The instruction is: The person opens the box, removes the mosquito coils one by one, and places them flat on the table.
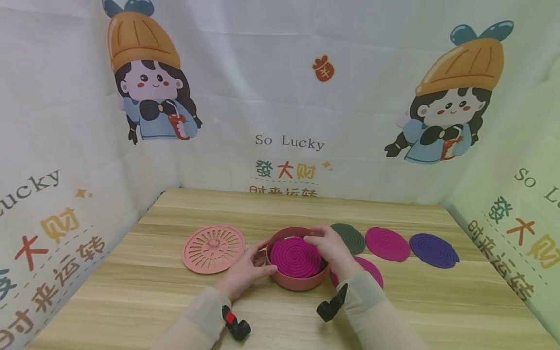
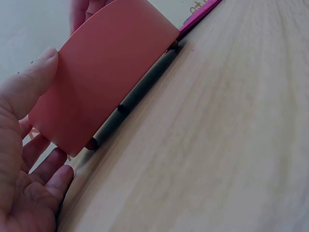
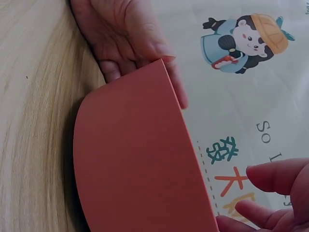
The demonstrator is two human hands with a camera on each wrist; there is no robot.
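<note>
A round salmon-red box [image 1: 299, 283] on small feet stands on the table, its top uncovered. Inside it lies a magenta mosquito coil [image 1: 295, 257], wound in a flat spiral. My left hand [image 1: 245, 270] grips the box from the left, its thumb on the wall [image 2: 91, 77] and the other fingers around the side. At the far right of the rim is my right hand [image 1: 334, 250], with fingertips by the coil's edge. In the right wrist view, the right thumb [image 3: 275, 175] and fingers stand apart with nothing visible between them.
Left of the box lies a pink slotted lid [image 1: 214, 249] with a central knob. To the right lie a dark green coil [image 1: 352, 238], a magenta coil [image 1: 387, 244] and a purple coil [image 1: 434, 250]. Another magenta coil [image 1: 372, 271] is partly hidden under my right wrist. Printed cloth [image 1: 280, 97] surrounds the table.
</note>
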